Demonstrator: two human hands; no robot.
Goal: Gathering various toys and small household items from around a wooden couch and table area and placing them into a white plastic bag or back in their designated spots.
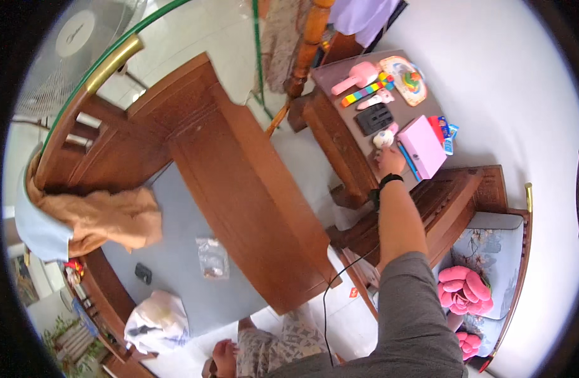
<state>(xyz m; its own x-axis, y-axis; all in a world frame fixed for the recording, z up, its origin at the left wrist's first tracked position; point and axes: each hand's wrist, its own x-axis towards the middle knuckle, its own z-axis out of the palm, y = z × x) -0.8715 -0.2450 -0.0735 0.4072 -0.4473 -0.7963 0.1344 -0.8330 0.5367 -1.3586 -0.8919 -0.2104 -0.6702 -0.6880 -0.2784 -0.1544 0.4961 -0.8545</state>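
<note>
My right hand [391, 159] reaches out over a brown side table [329, 78], a black band on its wrist. Its fingertips are at a small white rounded object [383, 139] with a pink part; whether they grip it cannot be made out. Right beside the hand lie a blue pen-like stick [411, 163] and a pink box [422, 147] with a small round lock. Beyond the white object is a black plastic holder [374, 119]. Low in the picture, my left hand [225, 355] hangs by my patterned shorts, fingers partly curled.
Farther along the table lie a pink paddle-shaped item [358, 78], a multicoloured block strip [365, 93], a pink-and-white pen-like toy [377, 99], a patterned tray [407, 80] and colourful packets [443, 132]. A wooden bench [251, 189] stands left. A black cable [325, 307] hangs before me.
</note>
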